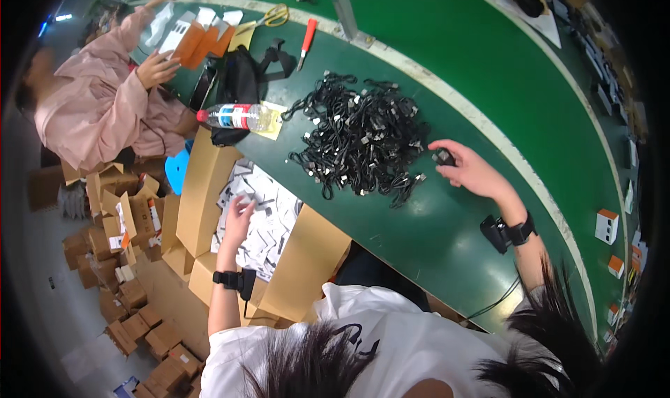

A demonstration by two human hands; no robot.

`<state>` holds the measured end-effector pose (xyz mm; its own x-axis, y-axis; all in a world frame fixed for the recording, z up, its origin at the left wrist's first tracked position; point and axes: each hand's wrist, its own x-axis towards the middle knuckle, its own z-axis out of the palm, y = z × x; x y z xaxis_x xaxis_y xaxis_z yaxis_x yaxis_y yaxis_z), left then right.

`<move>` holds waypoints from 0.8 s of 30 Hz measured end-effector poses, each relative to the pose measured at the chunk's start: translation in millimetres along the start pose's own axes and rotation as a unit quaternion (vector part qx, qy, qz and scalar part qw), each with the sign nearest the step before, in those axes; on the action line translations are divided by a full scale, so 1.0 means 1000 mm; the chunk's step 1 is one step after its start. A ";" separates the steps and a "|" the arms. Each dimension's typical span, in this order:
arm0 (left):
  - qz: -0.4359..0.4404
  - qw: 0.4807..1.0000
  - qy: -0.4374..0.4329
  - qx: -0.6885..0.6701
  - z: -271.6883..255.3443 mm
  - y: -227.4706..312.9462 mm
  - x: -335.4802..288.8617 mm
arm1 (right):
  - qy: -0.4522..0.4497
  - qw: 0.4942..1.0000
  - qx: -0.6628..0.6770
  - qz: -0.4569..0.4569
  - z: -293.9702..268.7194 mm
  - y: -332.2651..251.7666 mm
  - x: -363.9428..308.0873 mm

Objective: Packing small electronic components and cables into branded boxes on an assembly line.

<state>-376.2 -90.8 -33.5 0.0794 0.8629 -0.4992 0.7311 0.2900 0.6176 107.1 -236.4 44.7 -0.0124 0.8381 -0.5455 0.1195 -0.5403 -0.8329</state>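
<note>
My right hand [476, 173] is at the right side of a heap of black coiled cables [363, 136] on the green table. Its thumb and fingers close round a small dark bundle [443, 156], which looks like one of the coiled cables. Over an open cardboard box [307, 258] at the table's near edge hovers my left hand [237, 222], fingers apart and holding nothing. Many small white printed packets or slips [269, 227] fill that box; their exact kind is too small to tell.
Left of the cables lie a plastic bottle [234, 117], a red-handled knife [307, 42] and yellow scissors [275, 16]. A co-worker in pink [105, 98] handles orange and white boxes [192, 43]. Cardboard boxes [164, 335] crowd the floor; a green belt [481, 56] curves beyond a pale rail.
</note>
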 end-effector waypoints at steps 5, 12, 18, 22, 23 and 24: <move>0.194 0.972 -0.073 -0.110 0.037 0.131 0.033 | 0.019 0.989 0.143 0.023 0.032 0.022 -0.038; 0.309 0.948 0.013 -0.071 0.067 0.284 0.195 | 0.092 0.962 0.234 0.111 0.075 0.032 -0.102; 0.380 0.886 0.125 0.235 0.140 0.382 0.288 | 0.323 0.873 0.298 0.212 0.079 0.090 -0.214; 0.416 0.834 0.096 0.348 0.128 0.351 0.377 | 0.410 0.782 0.393 0.259 0.112 0.118 -0.231; 0.348 0.818 0.098 0.448 0.124 0.336 0.402 | 0.419 0.756 0.416 0.282 0.102 0.097 -0.231; 0.241 0.725 0.194 0.615 -0.009 0.279 0.484 | 0.345 0.811 0.410 0.233 0.080 0.112 -0.214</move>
<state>-140.0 411.7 -97.2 0.5038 0.8624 -0.0490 0.7521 -0.4659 -0.4661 43.7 -482.1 60.9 0.4379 0.2178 -0.8723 -0.7524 -0.4422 -0.4881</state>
